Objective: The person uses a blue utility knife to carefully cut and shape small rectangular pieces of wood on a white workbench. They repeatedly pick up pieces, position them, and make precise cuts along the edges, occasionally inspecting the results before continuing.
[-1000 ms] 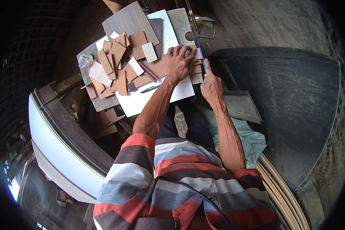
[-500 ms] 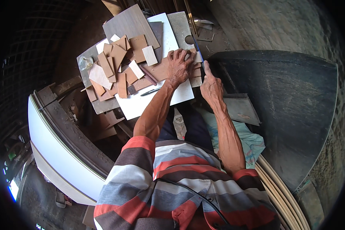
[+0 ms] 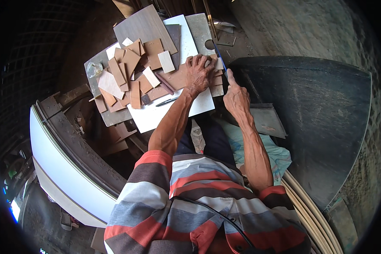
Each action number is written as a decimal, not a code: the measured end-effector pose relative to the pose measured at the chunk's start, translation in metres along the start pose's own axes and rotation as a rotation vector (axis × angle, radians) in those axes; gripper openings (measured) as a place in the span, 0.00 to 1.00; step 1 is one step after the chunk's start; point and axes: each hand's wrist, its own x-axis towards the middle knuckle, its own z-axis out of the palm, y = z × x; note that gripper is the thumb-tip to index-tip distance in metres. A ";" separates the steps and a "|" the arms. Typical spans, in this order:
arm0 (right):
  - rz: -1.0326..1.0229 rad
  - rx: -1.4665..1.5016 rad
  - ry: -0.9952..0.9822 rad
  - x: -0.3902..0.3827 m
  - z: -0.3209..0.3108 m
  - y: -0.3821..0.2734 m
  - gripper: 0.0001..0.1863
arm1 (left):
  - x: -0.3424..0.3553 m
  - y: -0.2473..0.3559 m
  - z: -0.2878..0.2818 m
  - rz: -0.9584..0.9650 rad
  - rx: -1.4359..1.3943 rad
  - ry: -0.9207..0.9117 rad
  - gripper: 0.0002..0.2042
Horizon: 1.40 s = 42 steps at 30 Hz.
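My left hand (image 3: 199, 75) presses down with curled fingers on a brown wooden strip (image 3: 178, 78) near the right edge of the worktable. Small cut ends of wood (image 3: 218, 79) stick out past that hand. My right hand (image 3: 237, 99) is wrapped round the grip of what looks like a handsaw (image 3: 222, 60), its index finger stretched forward. Seen almost edge-on, the thin blue blade runs beside the table's right edge; its teeth cannot be made out. A dark pen-like tool (image 3: 167, 102) lies on a white board (image 3: 146, 117) left of my left forearm.
Several loose wood offcuts (image 3: 131, 59) are heaped on the worktable (image 3: 202, 31), by a crumpled clear plastic piece (image 3: 94, 69). A large brown panel (image 3: 146, 27) lies behind. To the right stands a big dark board (image 3: 309, 97); a long white curved panel (image 3: 63, 169) is at left.
My right hand has shifted slightly to the right and nearer me, drawing the blue blade along the table's edge. My left hand stays where it was.
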 end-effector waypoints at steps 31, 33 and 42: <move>0.085 -0.068 -0.123 -0.050 -0.034 -0.005 0.37 | -0.003 -0.004 0.000 -0.010 0.020 -0.007 0.19; 0.073 -0.079 -0.110 -0.031 -0.024 -0.006 0.37 | -0.002 -0.004 0.000 -0.008 0.006 0.002 0.19; 0.087 -0.110 -0.170 -0.017 -0.029 -0.015 0.36 | -0.003 -0.005 0.000 -0.017 -0.007 0.008 0.18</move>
